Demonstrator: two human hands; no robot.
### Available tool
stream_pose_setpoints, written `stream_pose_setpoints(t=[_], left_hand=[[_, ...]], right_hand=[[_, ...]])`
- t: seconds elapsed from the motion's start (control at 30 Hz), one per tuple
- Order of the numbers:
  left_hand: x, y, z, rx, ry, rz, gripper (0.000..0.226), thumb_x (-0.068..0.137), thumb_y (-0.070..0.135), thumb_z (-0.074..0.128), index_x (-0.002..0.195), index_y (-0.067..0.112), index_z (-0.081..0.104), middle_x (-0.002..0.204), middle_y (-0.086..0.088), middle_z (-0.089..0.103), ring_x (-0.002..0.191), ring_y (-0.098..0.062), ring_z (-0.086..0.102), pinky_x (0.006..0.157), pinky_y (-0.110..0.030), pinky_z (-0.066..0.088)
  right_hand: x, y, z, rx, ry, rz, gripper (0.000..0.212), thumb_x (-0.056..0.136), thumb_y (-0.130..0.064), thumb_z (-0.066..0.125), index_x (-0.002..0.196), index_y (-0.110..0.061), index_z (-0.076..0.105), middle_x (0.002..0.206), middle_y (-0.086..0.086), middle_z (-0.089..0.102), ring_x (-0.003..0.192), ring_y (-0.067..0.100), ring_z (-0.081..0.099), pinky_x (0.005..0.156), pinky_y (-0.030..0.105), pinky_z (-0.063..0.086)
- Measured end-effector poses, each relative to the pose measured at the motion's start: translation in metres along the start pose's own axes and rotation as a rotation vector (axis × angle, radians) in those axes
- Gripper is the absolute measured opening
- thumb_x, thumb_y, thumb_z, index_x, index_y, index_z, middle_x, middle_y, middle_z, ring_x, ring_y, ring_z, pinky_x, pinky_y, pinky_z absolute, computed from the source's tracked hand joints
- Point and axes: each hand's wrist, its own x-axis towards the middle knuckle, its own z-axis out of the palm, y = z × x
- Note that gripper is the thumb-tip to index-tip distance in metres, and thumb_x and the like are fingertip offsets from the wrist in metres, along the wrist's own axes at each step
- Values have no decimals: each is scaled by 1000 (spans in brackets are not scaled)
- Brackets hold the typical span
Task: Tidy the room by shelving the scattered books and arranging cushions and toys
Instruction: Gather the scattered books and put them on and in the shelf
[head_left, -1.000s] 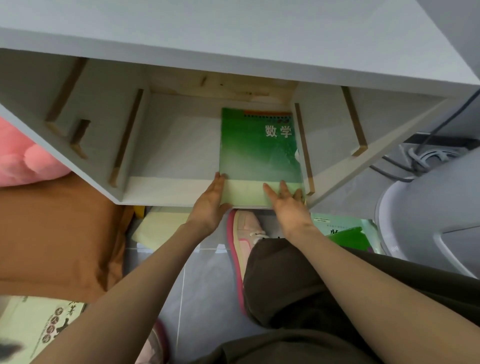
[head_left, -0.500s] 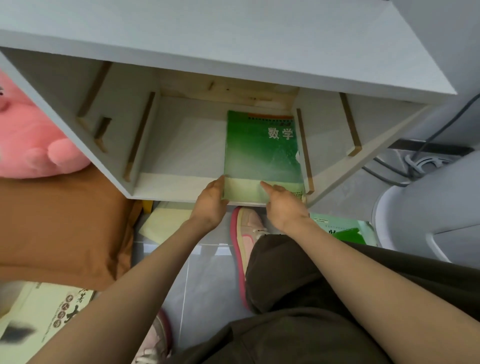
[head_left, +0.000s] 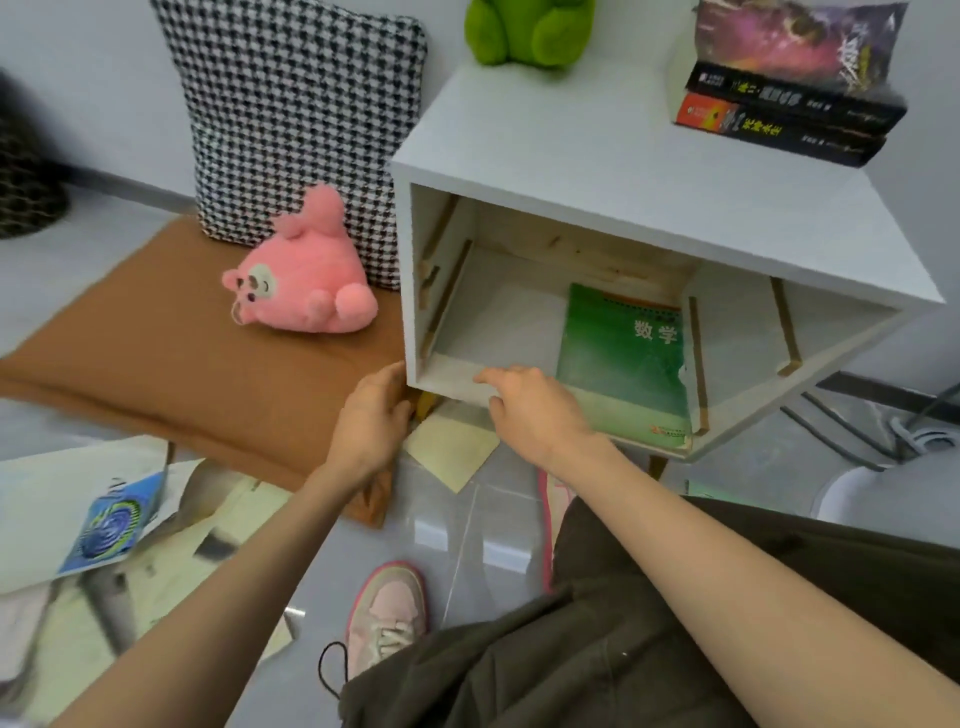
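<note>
Green book shelved, both hands loose and empty at the cubby's front edge.
Right hand (head_left: 535, 410) fingers spread just left of the green book (head_left: 623, 364); left hand (head_left: 371, 415) touches the cabinet (head_left: 623, 171) corner. Bare shelf floor lies beyond the right fingers; 0.5 s ago both hands touched the book.

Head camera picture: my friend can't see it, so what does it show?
A green book lies flat inside a white cabinet, with the person's right hand empty at its front edge and the left hand at its corner. A pink plush toy sits on a brown cushion beside a checked cushion; papers lie scattered on the floor.
</note>
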Motion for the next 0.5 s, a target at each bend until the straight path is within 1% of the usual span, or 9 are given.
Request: stream_pose_setpoints(t=[0.13,0.23,0.37,0.5], left_hand=[[-38,-58,-40,29,69,-130,55,85,-3,54,138,9,45,135,-12,52,119,-29,54,101,-36,40],[-78,-101,-69,24,125,-254,53,88,1,54,139,11,44,137,-9,51,121,-26,51,101,-35,39],[-132,-151,-94,-10,175,-394,52,88,2,56,138,7,43,139,-10,49,123,-28,50,100,-37,39],[-185,-191,-104,15,179,-567,53,89,4,56,140,9,41,138,-12,49,124,-30,48,98,-37,39]], right_hand=[[0,-53,18,67,-13,-44,42,94,-10,44,131,-26,55,127,10,59,112,32,56,88,37,48],[0,-93,39,104,-58,-93,40,94,-12,44,131,-23,55,125,10,61,113,31,57,91,38,48],[-5,-140,71,119,-134,-149,41,95,-11,42,132,-24,55,121,9,64,108,31,59,84,36,49],[-11,-180,108,125,-236,-182,42,94,-11,43,131,-26,54,117,10,65,104,33,60,83,38,50]])
